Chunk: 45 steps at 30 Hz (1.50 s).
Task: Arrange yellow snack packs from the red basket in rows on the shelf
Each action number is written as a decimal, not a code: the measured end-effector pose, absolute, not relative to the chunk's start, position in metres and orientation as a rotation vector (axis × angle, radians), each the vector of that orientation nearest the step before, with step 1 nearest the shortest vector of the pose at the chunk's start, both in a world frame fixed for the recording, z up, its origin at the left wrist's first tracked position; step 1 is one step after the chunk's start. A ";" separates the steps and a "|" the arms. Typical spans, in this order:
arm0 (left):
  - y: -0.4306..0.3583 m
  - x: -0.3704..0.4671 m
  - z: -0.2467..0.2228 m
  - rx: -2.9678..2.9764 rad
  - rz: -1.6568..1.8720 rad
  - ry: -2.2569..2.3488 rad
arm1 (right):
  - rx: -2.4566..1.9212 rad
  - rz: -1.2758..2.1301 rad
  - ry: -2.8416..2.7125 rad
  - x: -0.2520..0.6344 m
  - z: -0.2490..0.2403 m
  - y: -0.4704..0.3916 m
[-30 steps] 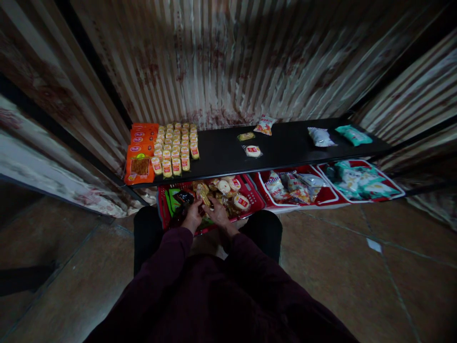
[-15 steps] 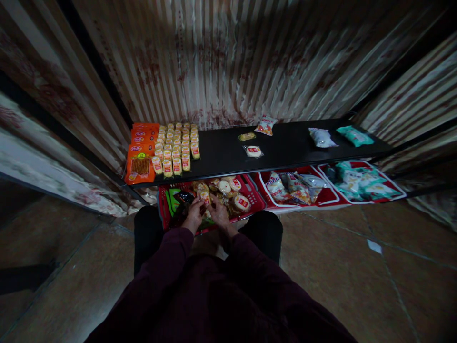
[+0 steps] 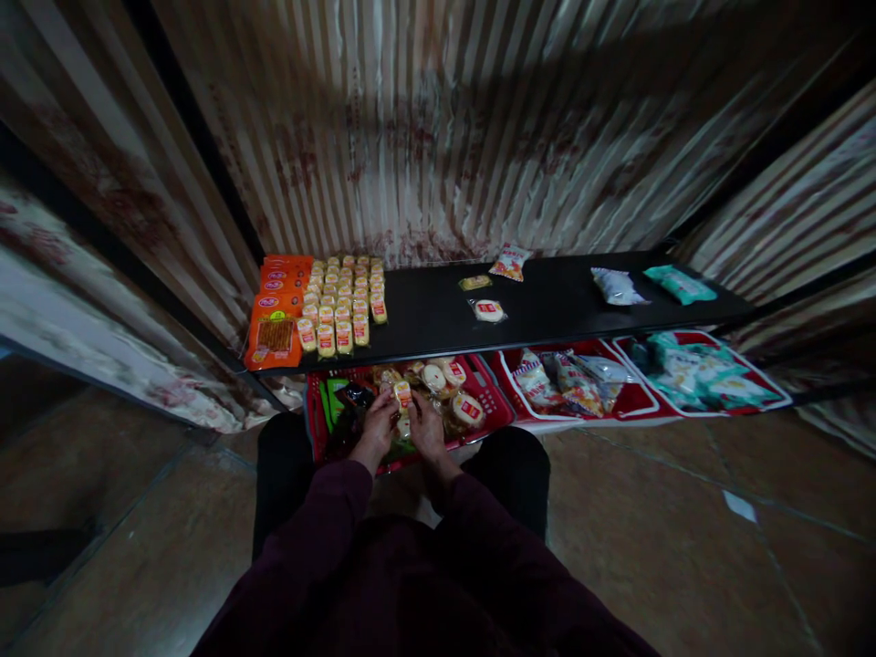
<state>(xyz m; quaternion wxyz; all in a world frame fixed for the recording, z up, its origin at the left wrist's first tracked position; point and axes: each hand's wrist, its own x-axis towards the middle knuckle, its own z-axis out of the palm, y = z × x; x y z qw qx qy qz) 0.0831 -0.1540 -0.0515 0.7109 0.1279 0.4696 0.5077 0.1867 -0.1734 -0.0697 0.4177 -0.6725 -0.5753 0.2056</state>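
Over a red basket [image 3: 498,401] below the shelf, my left hand [image 3: 379,425] and my right hand [image 3: 425,425] both hold a small yellow wrapped snack [image 3: 402,394] between their fingertips. The basket contains round wrapped cakes [image 3: 467,410], a green packet [image 3: 334,401] and dark packets. Above it on the black shelf [image 3: 424,319], rows of small yellow wrapped snacks [image 3: 343,336] stand beside overlapping orange packets [image 3: 274,336]. A flat yellow snack [image 3: 474,283], a white round cake [image 3: 488,311] and a red-and-white bag [image 3: 511,262] lie apart near the shelf's middle.
Toward the shelf's right end lie a white bag [image 3: 617,286] and a teal bag [image 3: 680,284]. Under it are a red basket of white-and-red bags [image 3: 578,383] and another of teal bags [image 3: 704,370]. Striped curtains [image 3: 424,128] hang behind; dark posts frame the sides.
The view has tilted, so the shelf and baskets appear lower. Both hands keep hold of the yellow snack, whose red label now shows more clearly between the fingers.
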 end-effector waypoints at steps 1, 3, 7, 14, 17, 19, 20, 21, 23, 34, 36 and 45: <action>-0.153 0.084 -0.049 0.291 1.148 1.045 | -1.692 0.492 -1.441 0.187 -0.068 -0.173; -0.151 0.086 -0.045 0.306 1.193 1.054 | -1.698 0.469 -1.443 0.186 -0.064 -0.172; -0.146 0.087 -0.038 0.379 1.239 1.080 | -1.696 0.441 -1.425 0.186 -0.056 -0.170; -0.135 0.088 -0.027 0.542 1.283 1.136 | -1.644 0.440 -1.373 0.183 -0.039 -0.160; -0.128 0.088 -0.023 0.609 1.318 1.126 | -1.579 0.432 -1.361 0.182 -0.029 -0.154; -0.123 0.088 -0.020 0.653 1.340 1.124 | -1.555 0.430 -1.354 0.181 -0.022 -0.149; -0.120 0.088 -0.019 0.670 1.352 1.124 | -1.543 0.432 -1.353 0.180 -0.018 -0.146; -0.117 0.087 -0.018 0.683 1.364 1.121 | -1.530 0.439 -1.357 0.180 -0.015 -0.143; -0.111 0.087 -0.016 0.700 1.387 1.112 | -1.512 0.459 -1.370 0.180 -0.010 -0.137; -0.081 0.081 -0.002 0.831 1.397 1.241 | -1.498 0.492 -1.371 0.176 -0.001 -0.100; -0.078 0.081 -0.001 0.867 1.386 1.257 | -1.489 0.482 -1.371 0.175 0.000 -0.095; -0.065 0.079 0.008 1.015 1.376 1.351 | -1.477 0.474 -1.393 0.173 0.004 -0.066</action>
